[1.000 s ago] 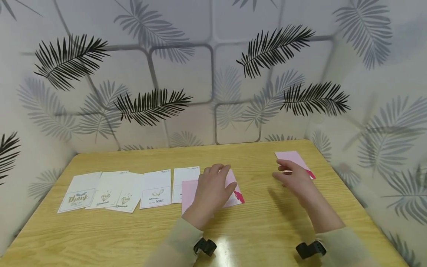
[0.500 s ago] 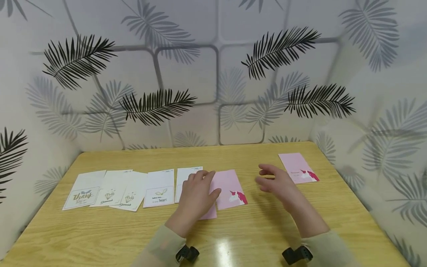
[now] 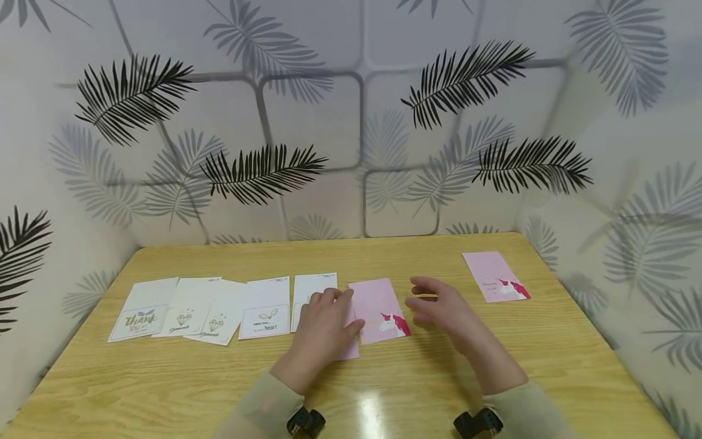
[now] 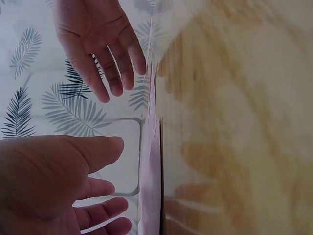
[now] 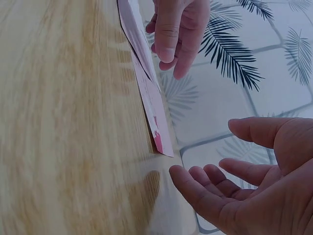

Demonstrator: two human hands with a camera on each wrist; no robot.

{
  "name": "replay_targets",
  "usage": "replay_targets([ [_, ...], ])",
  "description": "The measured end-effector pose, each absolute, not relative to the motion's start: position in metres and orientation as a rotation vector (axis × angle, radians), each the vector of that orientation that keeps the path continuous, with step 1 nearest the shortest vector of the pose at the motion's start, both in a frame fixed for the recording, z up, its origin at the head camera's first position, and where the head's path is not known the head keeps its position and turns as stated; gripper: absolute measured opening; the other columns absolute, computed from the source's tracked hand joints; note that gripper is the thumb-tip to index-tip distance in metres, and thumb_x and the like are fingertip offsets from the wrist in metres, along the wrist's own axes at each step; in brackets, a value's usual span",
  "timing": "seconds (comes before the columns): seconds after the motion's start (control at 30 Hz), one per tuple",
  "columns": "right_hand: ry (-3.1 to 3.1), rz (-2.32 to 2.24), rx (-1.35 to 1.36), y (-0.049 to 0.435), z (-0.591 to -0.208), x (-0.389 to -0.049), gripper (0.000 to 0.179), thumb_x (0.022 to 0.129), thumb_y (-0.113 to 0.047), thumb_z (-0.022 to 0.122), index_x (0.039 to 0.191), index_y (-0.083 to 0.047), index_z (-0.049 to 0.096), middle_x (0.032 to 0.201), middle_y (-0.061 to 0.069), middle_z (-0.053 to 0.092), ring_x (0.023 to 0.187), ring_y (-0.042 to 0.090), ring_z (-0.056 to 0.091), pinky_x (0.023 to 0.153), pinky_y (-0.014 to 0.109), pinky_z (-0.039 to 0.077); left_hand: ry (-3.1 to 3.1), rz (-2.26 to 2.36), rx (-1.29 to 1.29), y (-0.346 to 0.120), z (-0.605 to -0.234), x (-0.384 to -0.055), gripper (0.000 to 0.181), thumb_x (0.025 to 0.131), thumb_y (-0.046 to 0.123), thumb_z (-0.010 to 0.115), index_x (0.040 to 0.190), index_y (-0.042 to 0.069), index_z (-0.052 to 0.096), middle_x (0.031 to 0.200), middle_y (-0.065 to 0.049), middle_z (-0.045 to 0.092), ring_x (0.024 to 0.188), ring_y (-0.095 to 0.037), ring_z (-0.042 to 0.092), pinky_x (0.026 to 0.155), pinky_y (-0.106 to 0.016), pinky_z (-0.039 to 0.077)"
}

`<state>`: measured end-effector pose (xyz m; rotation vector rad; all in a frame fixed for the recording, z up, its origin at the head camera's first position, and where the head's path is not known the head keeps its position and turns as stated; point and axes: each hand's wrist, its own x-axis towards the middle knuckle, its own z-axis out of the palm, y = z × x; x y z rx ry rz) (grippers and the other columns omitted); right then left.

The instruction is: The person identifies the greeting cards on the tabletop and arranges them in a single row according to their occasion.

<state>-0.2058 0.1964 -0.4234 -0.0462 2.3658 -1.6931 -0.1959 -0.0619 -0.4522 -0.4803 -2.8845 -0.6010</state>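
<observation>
Right hand [image 3: 446,313] shifted leftward, relaxed fingers [image 3: 426,284] beside unicorn card [image 3: 379,308], left hand [image 3: 323,323] loose above pink card [image 3: 350,350]

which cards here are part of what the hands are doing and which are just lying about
Likely part of it:
pink card partly hidden by the left hand
unicorn card between left hand and right hand

Seemingly just lying about:
thank-you card
two diamond cards
heart card
rightmost white card
far-right pink card
</observation>
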Motion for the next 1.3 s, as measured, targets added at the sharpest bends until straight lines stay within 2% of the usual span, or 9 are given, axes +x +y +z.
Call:
replay_targets([
  [0.23, 2.321, -1.721, -0.064, 0.191, -0.423, -0.204, 0.064, 0.11, -0.014, 0.068, 0.165, 0.007, 0.041, 0.161, 0.031, 0.045, 0.144, 0.046, 0.051, 0.103, 0.048, 0.059, -2.92, -0.58, -0.517, -0.062, -0.456, -0.194, 0.064, 0.099, 0.035, 0.084, 0.15, 0.001, 0.065, 0.138, -0.02, 0.066, 0.125, -0.043, 0.058, 0.098, -0.06, 0.05],
  [0.47, 2.3, -1.743, -0.076, 0.189, -0.425, -0.206, 0.064, 0.11, -0.014, 0.069, 0.164, 0.007, 0.042, 0.159, 0.031, 0.046, 0.142, 0.046, 0.052, 0.1, 0.046, 0.061, -2.938, -0.525, -0.546, -0.063, -0.457, -0.196, 0.062, 0.098, 0.037, 0.085, 0.147, 0.004, 0.066, 0.139, -0.021, 0.065, 0.128, -0.043, 0.057, 0.099, -0.062, 0.051],
  [0.87, 2.206, -1.788, -0.054, 0.19, -0.433, -0.206, 0.066, 0.109, -0.013, 0.069, 0.164, 0.008, 0.041, 0.161, 0.031, 0.043, 0.141, 0.045, 0.051, 0.103, 0.046, 0.059, -2.992, -0.488, -0.536, -0.061, -0.46, -0.193, 0.059, 0.097, 0.04, 0.086, 0.143, 0.005, 0.07, 0.14, -0.019, 0.062, 0.127, -0.042, 0.054, 0.099, -0.061, 0.049],
  [1.3, 2.289, -1.689, 0.006, 0.188, -0.435, -0.207, 0.06, 0.108, -0.019, 0.071, 0.162, 0.0, 0.05, 0.154, 0.024, 0.054, 0.13, 0.036, 0.061, 0.11, 0.047, 0.054, -3.002, -0.466, -0.529, -0.061, -0.46, -0.194, 0.057, 0.098, 0.043, 0.085, 0.141, 0.008, 0.072, 0.142, -0.017, 0.061, 0.127, -0.041, 0.053, 0.098, -0.06, 0.049],
])
